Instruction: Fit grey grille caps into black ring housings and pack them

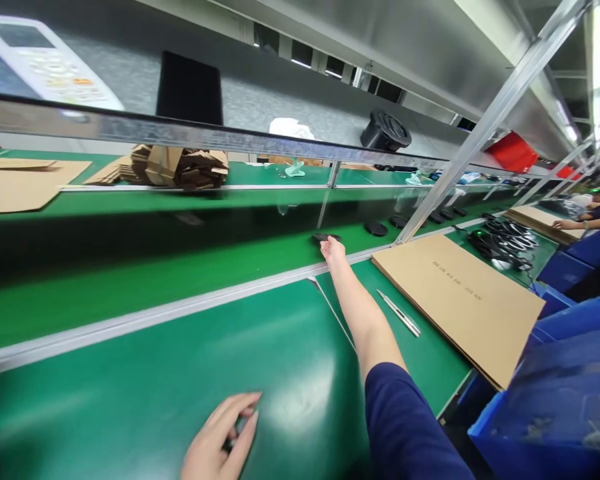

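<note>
My right hand [333, 249] reaches far out over the green conveyor belt [180, 267], its fingers closed on the near edge of a flat black disc [325, 237]. More black discs [376, 229] lie on the belt to the right of it. My left hand [223, 437] is low in the view, over the green worktable [155, 387], with thumb and fingers curved, a gap between them and nothing held. A pair of tweezers [399, 313] lies on the table to the right of my right forearm.
Stacked cardboard [460, 293] and a cable pile [505, 240] are at the right, with blue bins [555, 400] below. A metal post [485, 133] rises beyond my right hand. The shelf above holds a black spool [385, 131]. Another person's arm [587, 224] shows far right.
</note>
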Demonstrator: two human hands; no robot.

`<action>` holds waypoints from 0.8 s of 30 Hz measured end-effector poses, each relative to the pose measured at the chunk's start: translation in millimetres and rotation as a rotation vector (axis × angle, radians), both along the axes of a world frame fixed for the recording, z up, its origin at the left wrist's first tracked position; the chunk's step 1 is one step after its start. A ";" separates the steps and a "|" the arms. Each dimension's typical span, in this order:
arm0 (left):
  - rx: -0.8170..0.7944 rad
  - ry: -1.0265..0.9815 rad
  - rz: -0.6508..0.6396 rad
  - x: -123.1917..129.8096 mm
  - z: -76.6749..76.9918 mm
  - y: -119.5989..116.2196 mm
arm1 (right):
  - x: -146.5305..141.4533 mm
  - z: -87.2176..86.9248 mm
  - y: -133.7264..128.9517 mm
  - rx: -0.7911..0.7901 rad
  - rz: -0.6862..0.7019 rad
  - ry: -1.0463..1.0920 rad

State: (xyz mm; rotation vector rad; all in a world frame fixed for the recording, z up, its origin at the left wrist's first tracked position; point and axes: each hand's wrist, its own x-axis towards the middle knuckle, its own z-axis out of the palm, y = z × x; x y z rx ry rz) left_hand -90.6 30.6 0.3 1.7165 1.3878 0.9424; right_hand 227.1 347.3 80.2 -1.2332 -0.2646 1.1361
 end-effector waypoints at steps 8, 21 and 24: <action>-0.224 -0.725 0.054 11.6 32.4 1.7 | -132.3 -5.9 -233.1 0.113 0.622 0.127; -0.503 -1.460 0.006 -23.1 65.3 -15.7 | -166.3 -8.9 -357.7 0.513 1.057 -0.564; -0.529 -1.438 -0.002 -18.9 65.0 -15.3 | -153.1 -10.5 -328.4 0.756 0.667 -1.109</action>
